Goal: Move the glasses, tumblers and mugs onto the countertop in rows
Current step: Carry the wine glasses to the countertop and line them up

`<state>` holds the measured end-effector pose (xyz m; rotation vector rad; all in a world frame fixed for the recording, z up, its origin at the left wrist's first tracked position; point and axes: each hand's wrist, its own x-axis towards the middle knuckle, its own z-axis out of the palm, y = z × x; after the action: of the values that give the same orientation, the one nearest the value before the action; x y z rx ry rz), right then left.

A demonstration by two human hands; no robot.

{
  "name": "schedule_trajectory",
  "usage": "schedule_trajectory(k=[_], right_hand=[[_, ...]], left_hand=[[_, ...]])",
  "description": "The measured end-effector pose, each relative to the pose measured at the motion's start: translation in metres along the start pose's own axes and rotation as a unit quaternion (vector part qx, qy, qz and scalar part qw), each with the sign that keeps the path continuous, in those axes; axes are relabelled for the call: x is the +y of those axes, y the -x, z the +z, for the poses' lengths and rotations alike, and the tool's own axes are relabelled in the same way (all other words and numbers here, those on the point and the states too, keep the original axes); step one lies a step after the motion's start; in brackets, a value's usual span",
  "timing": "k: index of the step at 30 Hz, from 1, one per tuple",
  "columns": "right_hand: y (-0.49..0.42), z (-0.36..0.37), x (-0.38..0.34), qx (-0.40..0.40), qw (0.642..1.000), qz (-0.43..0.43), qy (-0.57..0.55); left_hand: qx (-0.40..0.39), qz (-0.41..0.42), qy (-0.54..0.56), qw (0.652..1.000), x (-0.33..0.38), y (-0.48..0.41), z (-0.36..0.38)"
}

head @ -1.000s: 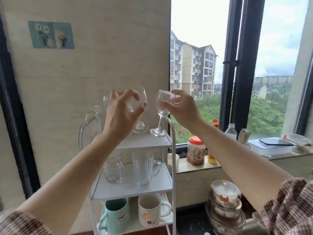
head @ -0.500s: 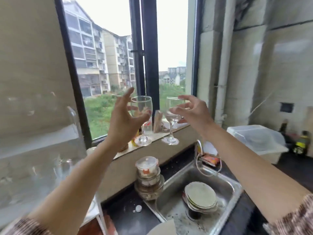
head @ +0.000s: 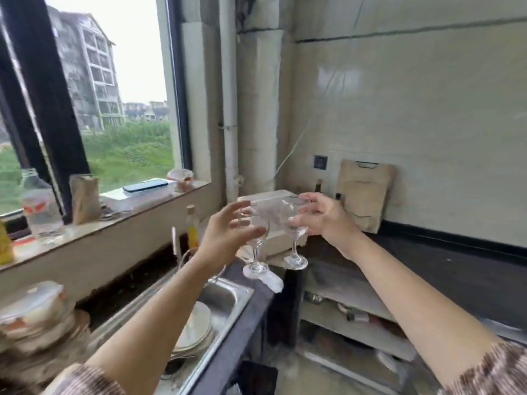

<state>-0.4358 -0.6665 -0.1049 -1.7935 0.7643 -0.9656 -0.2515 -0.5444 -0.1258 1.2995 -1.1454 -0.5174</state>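
Left hand (head: 228, 235): fingers curled round the bowl of a clear stemmed wine glass (head: 254, 243), thumb on the near side, glass upright and held in the air. Its round foot hangs above the dark bench edge beside the sink.

Right hand (head: 322, 216): fingertips pinched on the rim and upper bowl of a second clear stemmed wine glass (head: 295, 235), also upright and off the surface. The two glasses sit just beside each other; whether they touch, cannot tell.

Below and to the right: dark stone bench (head: 427, 269), bare where visible. Behind the glasses, a translucent white plastic lidded box (head: 273, 198) at the bench corner. A pale wooden cutting board (head: 365, 189) leans against the tiled wall.

Lower left: stainless steel sink (head: 228, 297) with a stack of pale plates (head: 196, 329) inside. A bottle of yellow liquid (head: 192, 229) stands behind the sink.

Window sill (head: 114, 220): dark phone (head: 145, 185) lying flat on a white box, clear plastic bottle (head: 40, 206), brown packet (head: 84, 198). Motion blur across much of the frame.
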Motion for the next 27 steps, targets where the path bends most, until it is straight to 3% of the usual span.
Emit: schedule_trajectory(k=[7, 14, 27], right_hand=[[-0.011, -0.145, 0.072, 0.054, 0.996, 0.073, 0.025], [-0.040, -0.250, 0.144, 0.114, 0.986, 0.118, 0.041], [-0.193, -0.421, 0.299, 0.191, 0.951, 0.219, 0.105]], left_hand=[[-0.100, -0.042, 0.064, 0.992, -0.038, -0.065, 0.163], [-0.192, -0.058, 0.060, 0.978, -0.078, -0.141, 0.293], [-0.293, -0.054, -0.002, 0.955, -0.176, -0.335, 0.521]])
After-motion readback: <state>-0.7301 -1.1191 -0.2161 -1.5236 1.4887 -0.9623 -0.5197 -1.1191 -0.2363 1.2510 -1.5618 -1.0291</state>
